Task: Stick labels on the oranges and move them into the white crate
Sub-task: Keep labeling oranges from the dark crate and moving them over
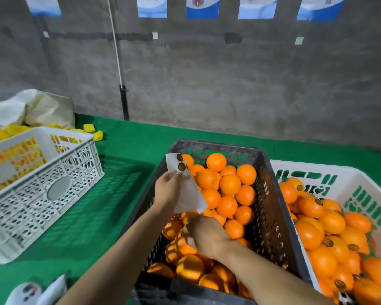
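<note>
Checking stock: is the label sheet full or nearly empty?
Nearly empty: the label sheet shows two labels at its far end; the rest is bare.

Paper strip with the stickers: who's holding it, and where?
The left hand pinches the paper strip at its left edge, just below the two stickers. The right hand's hold among the oranges cannot be told.

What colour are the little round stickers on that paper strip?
The two round stickers on the white paper strip are dark with gold markings; head view.
</note>
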`<act>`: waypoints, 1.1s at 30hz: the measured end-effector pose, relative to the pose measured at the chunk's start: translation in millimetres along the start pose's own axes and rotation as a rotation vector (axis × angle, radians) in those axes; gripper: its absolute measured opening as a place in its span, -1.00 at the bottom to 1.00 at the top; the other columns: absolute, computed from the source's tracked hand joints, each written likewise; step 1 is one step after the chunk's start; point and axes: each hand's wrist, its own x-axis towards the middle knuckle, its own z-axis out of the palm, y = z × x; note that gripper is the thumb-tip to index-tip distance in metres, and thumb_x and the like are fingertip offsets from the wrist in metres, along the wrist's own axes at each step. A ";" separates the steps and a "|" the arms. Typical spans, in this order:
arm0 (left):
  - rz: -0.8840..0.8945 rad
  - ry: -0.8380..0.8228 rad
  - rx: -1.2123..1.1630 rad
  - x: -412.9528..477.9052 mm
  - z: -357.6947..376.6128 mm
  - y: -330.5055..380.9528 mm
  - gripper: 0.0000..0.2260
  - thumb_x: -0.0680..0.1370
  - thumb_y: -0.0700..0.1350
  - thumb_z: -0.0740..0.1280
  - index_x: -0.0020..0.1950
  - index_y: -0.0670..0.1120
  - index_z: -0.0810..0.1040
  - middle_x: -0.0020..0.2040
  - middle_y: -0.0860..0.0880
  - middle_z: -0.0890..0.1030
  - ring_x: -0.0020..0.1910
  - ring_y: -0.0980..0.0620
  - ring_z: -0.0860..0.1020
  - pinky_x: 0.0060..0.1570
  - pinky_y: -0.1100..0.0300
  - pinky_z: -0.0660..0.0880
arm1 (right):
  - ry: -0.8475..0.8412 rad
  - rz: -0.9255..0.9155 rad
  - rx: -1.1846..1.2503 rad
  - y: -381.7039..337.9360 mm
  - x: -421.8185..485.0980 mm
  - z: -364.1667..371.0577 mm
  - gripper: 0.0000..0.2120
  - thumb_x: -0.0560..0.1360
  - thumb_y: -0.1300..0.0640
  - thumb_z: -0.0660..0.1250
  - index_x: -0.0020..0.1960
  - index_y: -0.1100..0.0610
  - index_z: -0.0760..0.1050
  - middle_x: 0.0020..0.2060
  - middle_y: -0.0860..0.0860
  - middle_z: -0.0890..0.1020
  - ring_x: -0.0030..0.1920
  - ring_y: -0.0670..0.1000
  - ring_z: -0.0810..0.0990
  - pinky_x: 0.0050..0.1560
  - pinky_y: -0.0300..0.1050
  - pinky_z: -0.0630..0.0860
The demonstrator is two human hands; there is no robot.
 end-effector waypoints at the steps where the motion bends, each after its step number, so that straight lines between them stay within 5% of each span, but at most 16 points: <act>1: -0.017 -0.014 -0.019 0.0 0.3 0.0 -0.88 0.61 -0.03 0.34 -0.11 0.03 0.61 -0.10 -0.03 0.66 -0.07 -0.04 0.63 -0.02 0.03 0.56 | -0.010 -0.007 -0.010 -1.6 -0.9 -1.5 -0.78 0.61 0.13 0.20 0.05 0.23 0.56 0.10 0.20 0.55 0.13 0.27 0.51 -0.10 0.07 0.46; 10: -0.018 -0.051 0.000 -4.7 2.3 2.5 -0.92 0.61 -0.06 0.33 -0.07 0.06 0.58 -0.07 -0.03 0.64 -0.09 -0.01 0.62 -0.27 0.17 0.47 | -0.037 -0.015 0.036 -1.0 -5.9 -9.6 -0.81 0.57 0.15 0.23 -0.02 0.25 0.56 0.03 0.18 0.58 0.06 0.26 0.54 -0.08 0.06 0.52; 17: -0.039 -0.057 0.009 -4.7 3.1 2.6 -0.94 0.60 -0.05 0.35 0.05 0.04 0.59 -0.06 -0.02 0.65 -0.11 0.00 0.63 -0.30 0.21 0.46 | -0.044 -0.152 -0.118 -1.8 -7.8 -6.6 -0.78 0.59 0.13 0.19 0.13 0.21 0.51 0.05 0.20 0.55 0.04 0.26 0.51 -0.16 -0.02 0.27; 20: -0.042 -0.058 0.019 -5.8 2.9 4.3 -0.85 0.58 -0.06 0.35 0.13 -0.02 0.61 -0.05 -0.04 0.66 -0.09 -0.02 0.64 -0.29 0.20 0.47 | -0.125 -0.129 -0.157 -3.8 -5.0 -7.8 -0.68 0.63 0.12 0.18 0.35 0.15 0.46 0.27 0.18 0.45 0.25 0.23 0.42 0.08 0.05 0.40; 25: -0.045 -0.056 0.017 -6.2 2.1 6.0 -0.96 0.55 -0.05 0.38 -0.02 0.04 0.60 -0.05 -0.05 0.66 -0.08 -0.06 0.64 -0.22 0.13 0.53 | -0.216 -0.199 -0.438 -6.7 -0.6 -7.6 -0.57 0.60 0.09 0.27 0.45 0.11 0.40 0.47 0.14 0.27 0.51 0.24 0.10 0.52 0.11 0.09; 29: -0.060 -0.043 0.047 -4.9 2.8 6.0 -0.96 0.57 -0.06 0.35 -0.02 0.04 0.60 -0.06 -0.05 0.66 -0.10 -0.04 0.63 -0.25 0.16 0.50 | -0.362 -0.254 -0.647 -5.7 6.3 1.0 -0.29 0.60 0.06 0.28 0.62 0.02 -0.02 0.61 0.09 0.02 0.59 0.22 -0.11 0.56 0.18 -0.13; 33: -0.070 -0.038 0.038 -5.6 2.2 6.3 -0.89 0.57 -0.05 0.36 0.06 0.00 0.63 -0.03 -0.07 0.68 -0.06 -0.08 0.65 -0.16 0.09 0.55 | -0.352 -0.337 -0.869 -14.3 16.6 7.6 -0.41 0.68 -0.03 0.11 0.62 0.03 -0.04 0.61 0.05 0.06 0.60 0.18 -0.03 0.55 0.14 -0.03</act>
